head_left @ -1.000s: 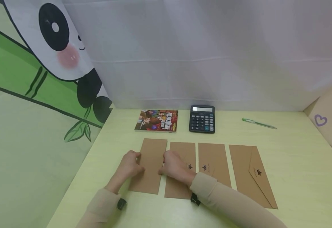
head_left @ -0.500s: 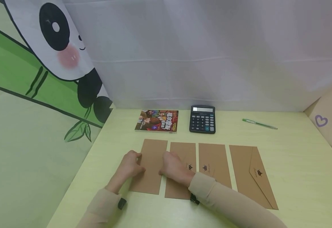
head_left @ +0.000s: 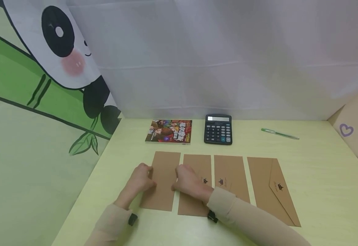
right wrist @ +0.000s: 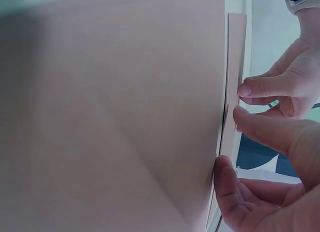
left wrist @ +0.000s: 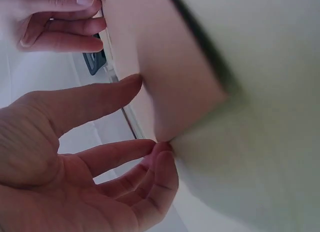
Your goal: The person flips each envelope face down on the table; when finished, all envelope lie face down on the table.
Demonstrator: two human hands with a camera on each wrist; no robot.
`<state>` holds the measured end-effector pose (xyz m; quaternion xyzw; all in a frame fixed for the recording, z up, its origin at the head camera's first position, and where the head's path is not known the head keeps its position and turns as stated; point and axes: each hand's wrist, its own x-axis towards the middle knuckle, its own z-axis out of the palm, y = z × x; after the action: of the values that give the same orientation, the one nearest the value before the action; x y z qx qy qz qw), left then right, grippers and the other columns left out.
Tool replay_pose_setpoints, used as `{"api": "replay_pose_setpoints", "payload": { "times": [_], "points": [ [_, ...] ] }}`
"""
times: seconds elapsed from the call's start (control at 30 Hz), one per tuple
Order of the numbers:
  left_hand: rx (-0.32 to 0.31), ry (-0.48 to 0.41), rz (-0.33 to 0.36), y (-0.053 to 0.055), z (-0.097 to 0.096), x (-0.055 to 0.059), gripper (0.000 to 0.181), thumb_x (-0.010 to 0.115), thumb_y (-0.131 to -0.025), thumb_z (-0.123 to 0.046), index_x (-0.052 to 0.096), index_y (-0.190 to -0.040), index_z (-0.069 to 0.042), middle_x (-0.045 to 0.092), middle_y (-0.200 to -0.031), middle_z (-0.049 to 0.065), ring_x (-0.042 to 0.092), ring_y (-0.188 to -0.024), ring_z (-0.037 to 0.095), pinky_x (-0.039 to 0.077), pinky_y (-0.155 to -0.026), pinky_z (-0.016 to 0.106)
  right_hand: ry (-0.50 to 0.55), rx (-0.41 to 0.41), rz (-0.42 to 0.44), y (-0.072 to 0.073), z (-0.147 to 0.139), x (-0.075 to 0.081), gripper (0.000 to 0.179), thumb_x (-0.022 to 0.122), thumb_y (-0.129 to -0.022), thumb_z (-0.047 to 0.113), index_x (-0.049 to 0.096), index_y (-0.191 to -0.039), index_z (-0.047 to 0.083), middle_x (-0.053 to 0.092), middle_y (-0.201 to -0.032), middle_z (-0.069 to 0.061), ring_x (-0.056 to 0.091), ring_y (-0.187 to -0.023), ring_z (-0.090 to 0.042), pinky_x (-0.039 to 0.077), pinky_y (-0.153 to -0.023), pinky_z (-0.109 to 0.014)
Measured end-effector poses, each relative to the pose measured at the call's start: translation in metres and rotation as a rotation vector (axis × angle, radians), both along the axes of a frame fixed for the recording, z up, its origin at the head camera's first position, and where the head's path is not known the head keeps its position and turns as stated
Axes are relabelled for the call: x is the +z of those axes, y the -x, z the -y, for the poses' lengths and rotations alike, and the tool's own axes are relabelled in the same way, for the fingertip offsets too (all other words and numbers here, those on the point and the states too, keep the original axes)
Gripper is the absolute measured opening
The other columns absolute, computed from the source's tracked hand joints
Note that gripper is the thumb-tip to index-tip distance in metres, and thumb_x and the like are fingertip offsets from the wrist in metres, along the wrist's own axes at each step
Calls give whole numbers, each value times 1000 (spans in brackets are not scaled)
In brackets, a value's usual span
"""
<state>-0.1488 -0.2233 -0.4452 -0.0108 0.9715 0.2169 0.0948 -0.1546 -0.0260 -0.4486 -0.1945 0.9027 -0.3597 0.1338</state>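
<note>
Four brown paper envelopes lie in a row in the head view. At the leftmost envelope point(head_left: 166, 164), plain side up, my left hand point(head_left: 139, 179) touches the left edge with thumb and fingertips spread apart. From the opposite side my right hand point(head_left: 188, 181) sets its thumb and fingertips at the right edge, its wrist crossing the second envelope point(head_left: 197, 160). In the left wrist view the envelope point(left wrist: 170, 67) shows a shadow along one edge. Crown prints mark the third envelope point(head_left: 231, 167) and the rightmost envelope point(head_left: 263, 191), whose slanted flap faces up.
Behind the envelopes lie a colourful book point(head_left: 169, 131), a black calculator point(head_left: 218, 130) and a green pen point(head_left: 280, 133). A white cloth point(head_left: 212, 68) hangs at the back of the pale yellow table point(head_left: 326, 177). A panda-printed panel point(head_left: 43, 119) stands on the left.
Both hands stay at the leftmost envelope's side edges, with only a tiny shift of the fingers. The whole head view has moved slightly; the other envelopes keep their places.
</note>
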Motion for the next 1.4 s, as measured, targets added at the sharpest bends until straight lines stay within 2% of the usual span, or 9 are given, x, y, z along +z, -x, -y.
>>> {"api": "replay_pose_setpoints", "payload": {
  "times": [0.1,0.2,0.33,0.57,0.67,0.77,1.0,1.2,1.4],
  "points": [
    [-16,12,-3,2,-1,2,46,83,-68,-14,65,-104,9,56,-99,18,54,-89,29,48,-79,42,39,44,-14,-2,-5,-2,29,85,-66,13,59,-75,4,49,-65,0,44,-58,-12,37,-52,-27],
    [-19,-8,-17,3,-5,5,33,83,-70,-17,64,-87,4,54,-85,13,49,-75,25,46,-64,38,109,89,23,-5,-12,-3,41,84,-70,12,65,-103,-4,57,-77,-1,50,-67,-11,43,-61,-25],
    [-42,-91,-57,2,-12,6,42,83,-71,-17,65,-102,5,57,-93,17,53,-84,28,48,-72,42,151,127,46,-10,-25,-3,61,82,-74,12,57,-126,-5,62,-91,-2,55,-77,-12,47,-71,-26],
    [-94,-225,-70,-4,-28,1,60,83,-72,-15,59,-122,8,58,-117,22,54,-108,34,43,-91,47,48,193,-100,-14,-49,-3,61,80,-73,16,57,-126,-4,63,-106,-9,55,-92,-17,46,-83,-32],
    [-123,-252,-53,-7,-36,1,60,84,-72,-17,60,-122,7,58,-114,18,55,-100,29,46,-87,44,18,170,-69,-15,-59,-2,66,80,-74,19,54,-130,-3,57,-124,-12,51,-110,-22,41,-95,-39],
    [-163,-256,-45,-8,-42,0,60,84,-72,-18,61,-121,6,57,-105,14,52,-90,24,46,-79,39,18,131,-34,-14,-68,-2,69,82,-73,20,53,-131,-2,56,-124,-12,51,-109,-24,42,-94,-41],
    [-265,-217,-47,-8,-51,2,42,84,-71,-21,67,-104,0,51,-78,7,46,-72,19,41,-61,32,40,73,-24,-8,-88,-3,68,84,-71,19,56,-128,-4,59,-111,-9,53,-92,-21,46,-82,-39],
    [-315,-240,-5,-8,-56,1,46,84,-72,-21,67,-109,0,51,-66,-1,46,-60,12,39,-53,27,-1,51,-74,-7,-101,-5,67,86,-68,15,57,-124,-8,60,-115,-15,55,-99,-25,45,-88,-41],
    [-315,-224,48,-6,-64,0,29,85,-71,-25,63,-77,-7,42,-61,-3,38,-58,11,30,-52,27,-90,52,-117,-10,-111,-4,69,87,-65,16,58,-123,-7,59,-117,-16,53,-106,-29,42,-93,-42]
  ]
}}
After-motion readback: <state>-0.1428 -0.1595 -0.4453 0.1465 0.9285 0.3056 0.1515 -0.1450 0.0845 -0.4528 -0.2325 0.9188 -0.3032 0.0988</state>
